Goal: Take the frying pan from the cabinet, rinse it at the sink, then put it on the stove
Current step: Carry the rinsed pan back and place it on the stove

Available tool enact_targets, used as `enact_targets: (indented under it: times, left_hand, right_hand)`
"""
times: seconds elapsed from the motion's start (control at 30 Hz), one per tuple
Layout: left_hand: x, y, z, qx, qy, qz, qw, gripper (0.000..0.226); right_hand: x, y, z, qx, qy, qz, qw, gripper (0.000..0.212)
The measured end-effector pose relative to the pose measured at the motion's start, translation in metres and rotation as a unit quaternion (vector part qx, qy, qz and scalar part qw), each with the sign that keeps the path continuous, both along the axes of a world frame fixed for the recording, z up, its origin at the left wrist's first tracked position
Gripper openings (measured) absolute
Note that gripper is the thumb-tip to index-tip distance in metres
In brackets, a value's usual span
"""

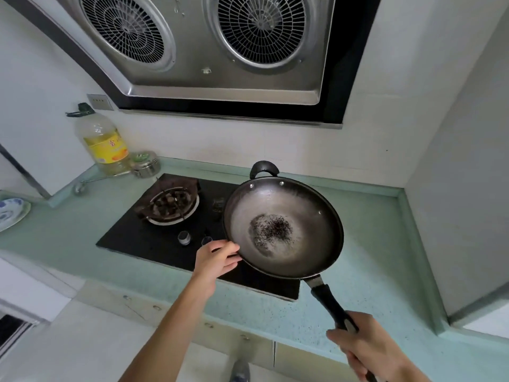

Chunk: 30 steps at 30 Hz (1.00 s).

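A dark round frying pan (283, 227) with a worn, speckled bottom sits over the right side of the black glass stove (132, 238). Whether it rests on the hidden right burner or hovers above it, I cannot tell. My right hand (369, 346) grips the end of its long black handle (330, 304) at the lower right. My left hand (217, 257) holds the pan's near-left rim with fingers curled on it. A small black loop handle (264, 167) sticks up at the pan's far side.
The left burner (170, 205) stands uncovered, with two knobs (184, 237) in front of it. A large oil bottle (103, 142) and a small metal tin (145, 162) stand at the back left. A blue-patterned plate (11, 213) lies far left. The range hood (220, 51) hangs overhead.
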<state>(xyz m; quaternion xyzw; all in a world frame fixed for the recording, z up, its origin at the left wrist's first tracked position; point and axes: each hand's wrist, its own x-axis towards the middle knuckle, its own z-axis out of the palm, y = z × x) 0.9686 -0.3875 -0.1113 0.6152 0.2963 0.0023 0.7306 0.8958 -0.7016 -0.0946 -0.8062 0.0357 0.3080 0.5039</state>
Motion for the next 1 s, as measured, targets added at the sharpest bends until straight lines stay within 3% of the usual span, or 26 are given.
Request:
enact_targets:
  times: [0.43,0.8,1.0]
  left_hand:
    - [0.138,0.07,-0.031,-0.075,0.058,-0.071,0.993,0.02]
    - [0.16,0.095,-0.067,-0.089,0.108,-0.102,0.985,0.018]
    - [0.154,0.1,-0.075,-0.107,0.09,-0.118,0.983,0.029]
  right_hand:
    - [0.119,0.07,-0.005,-0.072,0.005,-0.026,0.997,0.028]
    - [0.136,0.096,-0.014,-0.143,0.019,-0.023,0.989,0.024]
    - [0.137,0.098,-0.02,-0.182,0.015,-0.017,0.983,0.025]
